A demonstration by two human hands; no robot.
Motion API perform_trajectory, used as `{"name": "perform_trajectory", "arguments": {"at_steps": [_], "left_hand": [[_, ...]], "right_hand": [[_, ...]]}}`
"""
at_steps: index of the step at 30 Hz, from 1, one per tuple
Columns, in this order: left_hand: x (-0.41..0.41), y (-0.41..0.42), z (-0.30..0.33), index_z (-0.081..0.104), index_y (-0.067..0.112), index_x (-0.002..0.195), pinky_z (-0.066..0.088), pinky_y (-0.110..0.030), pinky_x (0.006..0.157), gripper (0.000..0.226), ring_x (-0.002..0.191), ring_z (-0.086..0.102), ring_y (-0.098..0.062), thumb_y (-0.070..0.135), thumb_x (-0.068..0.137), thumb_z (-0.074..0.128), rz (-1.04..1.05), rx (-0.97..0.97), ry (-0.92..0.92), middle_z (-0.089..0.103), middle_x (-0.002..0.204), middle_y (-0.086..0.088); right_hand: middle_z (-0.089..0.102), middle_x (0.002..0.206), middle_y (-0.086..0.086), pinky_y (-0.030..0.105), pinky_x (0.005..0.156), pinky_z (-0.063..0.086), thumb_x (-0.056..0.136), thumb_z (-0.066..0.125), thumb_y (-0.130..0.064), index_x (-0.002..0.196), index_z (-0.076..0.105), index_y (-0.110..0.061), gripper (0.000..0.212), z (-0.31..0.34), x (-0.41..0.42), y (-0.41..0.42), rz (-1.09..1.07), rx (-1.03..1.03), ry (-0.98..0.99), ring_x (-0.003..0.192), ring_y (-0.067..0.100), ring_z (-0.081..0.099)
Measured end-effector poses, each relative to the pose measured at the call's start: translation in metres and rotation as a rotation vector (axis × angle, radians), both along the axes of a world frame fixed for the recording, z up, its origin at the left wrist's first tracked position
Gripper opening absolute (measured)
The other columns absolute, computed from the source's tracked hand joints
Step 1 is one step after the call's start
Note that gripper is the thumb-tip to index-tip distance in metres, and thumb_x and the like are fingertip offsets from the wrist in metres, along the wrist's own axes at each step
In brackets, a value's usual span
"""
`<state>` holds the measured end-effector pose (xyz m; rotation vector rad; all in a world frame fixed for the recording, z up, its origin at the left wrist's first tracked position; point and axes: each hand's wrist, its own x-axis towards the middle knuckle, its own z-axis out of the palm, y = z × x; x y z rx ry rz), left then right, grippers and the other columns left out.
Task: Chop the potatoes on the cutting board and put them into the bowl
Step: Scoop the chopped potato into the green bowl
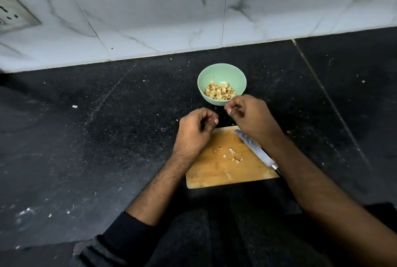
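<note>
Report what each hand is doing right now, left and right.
Left hand: fingers curled, no visible object; cannot tell if it holds potato pieces.
Right hand: fingers curled beside the bowl; contents cannot be told.

The round green ceramic bowl (222, 83) serves as the landmark on the black speckled stone countertop (107, 138). In the bowl lies a heap of small pale potato cubes (219, 93). Behind the bowl stands the white marble-veined tiled wall (171, 9), and far to the bowl's left on that wall sits a grey switch plate (12, 12). Before the bowl lies the rectangular wooden cutting board (223, 168). On the board, nearer than the bowl, lie a few loose potato bits (234, 156); along the board's right side lies a steel kitchen knife (255, 150), tip toward the bowl. Between bowl and board are the left hand (196, 131) and right hand (250, 116), the right one just before the bowl's near rim.
</note>
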<state>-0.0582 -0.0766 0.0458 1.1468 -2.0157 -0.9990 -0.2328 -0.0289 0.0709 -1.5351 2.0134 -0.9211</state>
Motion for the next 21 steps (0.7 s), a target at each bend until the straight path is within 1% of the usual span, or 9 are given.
{"name": "perform_trajectory", "arguments": {"at_steps": [3,5,7,9,11,14,17,19,21], "left_hand": [[0.004,0.014,-0.016,0.073,0.018,0.091,0.050,-0.014,0.073,0.006,0.081,0.064,-0.002,0.013,0.088,0.075,-0.064,0.026,-0.084,0.070,0.085,0.010],[0.007,0.018,-0.029,0.072,0.021,0.088,0.053,-0.025,0.077,0.008,0.082,0.063,-0.004,0.014,0.086,0.075,-0.131,0.026,-0.189,0.068,0.086,0.010],[0.009,0.022,-0.038,0.072,0.023,0.088,0.053,-0.032,0.081,0.011,0.084,0.061,-0.006,0.013,0.085,0.075,-0.214,0.026,-0.300,0.066,0.090,0.010],[0.007,0.026,-0.041,0.073,0.024,0.089,0.053,-0.032,0.082,0.013,0.088,0.061,-0.009,0.012,0.084,0.075,-0.251,0.017,-0.374,0.064,0.094,0.011],[0.005,0.028,-0.042,0.072,0.023,0.085,0.053,-0.034,0.080,0.013,0.086,0.060,-0.012,0.010,0.082,0.074,-0.248,-0.003,-0.397,0.061,0.091,0.010],[0.004,0.028,-0.043,0.070,0.020,0.078,0.053,-0.037,0.077,0.014,0.079,0.058,-0.013,0.008,0.079,0.076,-0.256,-0.009,-0.407,0.060,0.085,0.008],[0.005,0.027,-0.044,0.070,0.019,0.076,0.054,-0.039,0.077,0.014,0.079,0.059,-0.014,0.007,0.079,0.077,-0.274,0.006,-0.424,0.061,0.085,0.005],[0.004,0.027,-0.042,0.069,0.020,0.078,0.055,-0.040,0.077,0.014,0.079,0.061,-0.016,0.007,0.080,0.074,-0.287,-0.005,-0.462,0.061,0.086,0.004],[0.002,0.028,-0.040,0.066,0.019,0.082,0.055,-0.039,0.077,0.010,0.082,0.061,-0.020,0.010,0.085,0.069,-0.303,-0.030,-0.528,0.061,0.090,0.001]], "right_hand": [[0.064,0.097,-0.004,0.033,0.079,0.055,0.095,0.066,-0.011,0.097,0.073,-0.020,0.013,-0.026,0.009,0.034,0.047,0.106,0.111,0.089,0.012,0.064],[0.063,0.113,-0.002,0.039,0.090,0.053,0.095,0.066,-0.015,0.110,0.073,-0.021,0.017,-0.041,0.012,0.049,0.101,0.225,0.215,0.108,0.018,0.062],[0.053,0.138,0.000,0.040,0.108,0.044,0.097,0.066,-0.023,0.129,0.067,-0.021,0.032,-0.050,0.014,0.059,0.181,0.317,0.291,0.136,0.019,0.045],[0.049,0.139,0.000,0.036,0.117,0.034,0.098,0.065,-0.026,0.135,0.063,-0.019,0.039,-0.055,0.018,0.067,0.264,0.300,0.336,0.144,0.019,0.033],[0.052,0.130,0.000,0.035,0.113,0.037,0.096,0.067,-0.027,0.132,0.064,-0.017,0.038,-0.058,0.022,0.074,0.327,0.251,0.372,0.135,0.020,0.041],[0.060,0.115,-0.001,0.035,0.095,0.050,0.093,0.071,-0.020,0.121,0.072,-0.017,0.028,-0.060,0.026,0.081,0.375,0.200,0.414,0.112,0.020,0.054],[0.064,0.104,-0.005,0.030,0.082,0.056,0.090,0.073,-0.013,0.105,0.077,-0.023,0.018,-0.059,0.017,0.087,0.332,0.155,0.505,0.105,0.018,0.062],[0.064,0.108,-0.004,0.029,0.084,0.055,0.097,0.065,-0.016,0.105,0.076,-0.022,0.015,-0.055,0.012,0.091,0.294,0.165,0.516,0.113,0.019,0.060],[0.062,0.115,-0.003,0.031,0.092,0.052,0.101,0.060,-0.022,0.110,0.074,-0.020,0.017,-0.053,0.011,0.096,0.292,0.195,0.498,0.115,0.019,0.057]]}}
